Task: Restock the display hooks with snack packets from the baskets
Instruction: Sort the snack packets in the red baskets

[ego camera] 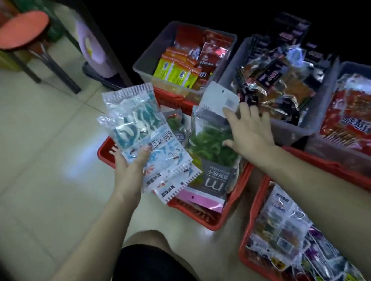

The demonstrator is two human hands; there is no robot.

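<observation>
Left hand (pixel 132 166) is gripping the blue packets (pixel 139 133); right hand (pixel 248 127), fingers spread, is touching the green packet (pixel 208 148) in the red basket (pixel 214 223), best pinching its header card

- Single view: head cam, worn by you, wide-angle, facing forward and down along both your forearms.
- Close range: your left hand (pixel 132 164) gripping the blue-white packets (pixel 138 128) sits mid-frame, with the red basket (pixel 104 152) just beneath the grip.
- Right of the grip: your right hand (pixel 249 129), then the grey bins (pixel 156 44).
- Left of the grip: floor (pixel 20 143), stool (pixel 22 30) far beyond.
</observation>
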